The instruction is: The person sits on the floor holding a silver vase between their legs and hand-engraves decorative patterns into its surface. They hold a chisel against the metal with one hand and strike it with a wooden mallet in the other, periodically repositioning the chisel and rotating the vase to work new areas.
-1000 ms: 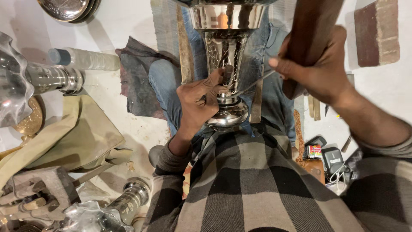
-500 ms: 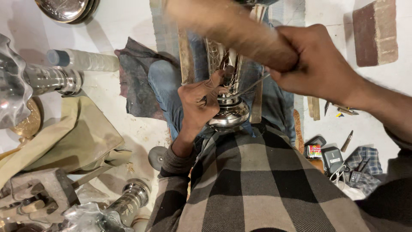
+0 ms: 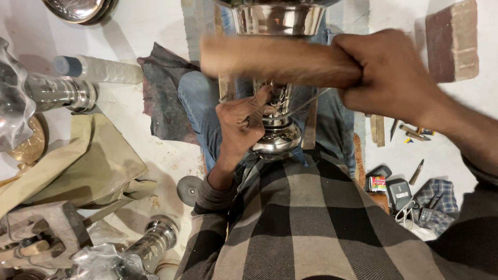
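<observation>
My left hand [image 3: 244, 122] wraps the narrow stem of the shiny metal goblet [image 3: 277, 78], which stands upside-up between my knees with its round foot [image 3: 277, 142] just below my fingers [image 3: 259, 103]; the fingers are curled close on the stem, and they seem to pinch a thin metal rod [image 3: 311, 99] against it, though blur makes that hard to tell. My right hand [image 3: 389, 72] is clenched tight around one end of a wooden mallet [image 3: 275, 61], which lies crosswise in front of the goblet, just under its wide bowl. On the floor to my right, beside my checked shirt, lies a small packet [image 3: 377, 183] with bright red and green print, next to a dark grey box-shaped device [image 3: 399, 193]. A reddish brick [image 3: 451, 41] sits farther off.
</observation>
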Demonstrator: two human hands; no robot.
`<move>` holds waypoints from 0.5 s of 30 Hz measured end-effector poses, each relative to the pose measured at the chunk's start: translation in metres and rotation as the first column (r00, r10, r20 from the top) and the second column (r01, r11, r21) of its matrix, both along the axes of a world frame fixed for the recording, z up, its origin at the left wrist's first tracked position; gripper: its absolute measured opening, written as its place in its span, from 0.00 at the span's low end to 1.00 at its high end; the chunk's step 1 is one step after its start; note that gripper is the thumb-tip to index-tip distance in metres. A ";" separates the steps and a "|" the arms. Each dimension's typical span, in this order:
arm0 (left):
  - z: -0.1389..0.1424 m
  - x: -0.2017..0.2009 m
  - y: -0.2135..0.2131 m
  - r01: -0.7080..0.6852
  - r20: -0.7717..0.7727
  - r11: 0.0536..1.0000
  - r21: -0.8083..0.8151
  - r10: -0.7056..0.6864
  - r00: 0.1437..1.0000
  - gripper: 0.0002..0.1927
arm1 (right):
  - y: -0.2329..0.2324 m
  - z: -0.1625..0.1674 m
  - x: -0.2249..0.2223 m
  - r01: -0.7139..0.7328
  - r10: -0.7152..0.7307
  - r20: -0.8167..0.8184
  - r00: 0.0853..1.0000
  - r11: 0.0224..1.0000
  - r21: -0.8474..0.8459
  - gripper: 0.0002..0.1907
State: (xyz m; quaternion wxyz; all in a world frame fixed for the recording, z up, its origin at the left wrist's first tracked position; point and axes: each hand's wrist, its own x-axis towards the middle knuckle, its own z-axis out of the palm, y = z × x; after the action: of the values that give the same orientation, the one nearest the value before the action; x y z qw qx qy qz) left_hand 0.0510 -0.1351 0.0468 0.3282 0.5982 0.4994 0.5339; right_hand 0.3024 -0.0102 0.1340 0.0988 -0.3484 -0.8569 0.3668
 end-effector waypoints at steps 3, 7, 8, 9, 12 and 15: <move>0.003 0.001 -0.001 -0.014 -0.014 0.999 -0.032 0.014 1.000 0.28 | -0.003 0.004 0.000 -0.013 -0.027 0.187 0.982 0.978 0.207 0.13; 0.005 0.002 0.000 -0.044 -0.076 0.999 -0.028 0.042 0.996 0.25 | -0.004 0.011 0.000 0.059 -0.095 -0.177 0.980 0.978 -0.199 0.11; 0.005 0.002 0.000 -0.043 -0.070 0.998 -0.035 0.040 0.997 0.24 | -0.004 0.012 -0.001 0.044 -0.044 0.020 0.999 0.999 0.018 0.11; 0.005 0.003 0.000 -0.042 -0.046 0.999 -0.035 0.040 0.998 0.25 | -0.004 0.013 -0.001 -0.015 -0.037 0.224 0.974 0.974 0.227 0.12; 0.006 0.003 0.000 -0.040 -0.025 0.999 -0.024 0.039 0.999 0.26 | -0.003 0.014 -0.002 0.045 -0.045 -0.016 0.999 0.999 0.026 0.11; 0.008 0.003 -0.001 -0.052 -0.047 0.997 -0.060 0.049 0.998 0.25 | -0.002 0.011 -0.002 -0.003 -0.043 0.271 0.962 0.986 0.169 0.11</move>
State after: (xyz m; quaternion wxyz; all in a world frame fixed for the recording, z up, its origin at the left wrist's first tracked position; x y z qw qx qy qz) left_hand 0.0541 -0.1358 0.0547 0.3214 0.5871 0.5380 0.5125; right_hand 0.3004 -0.0126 0.1453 0.0120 -0.3948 -0.8866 0.2408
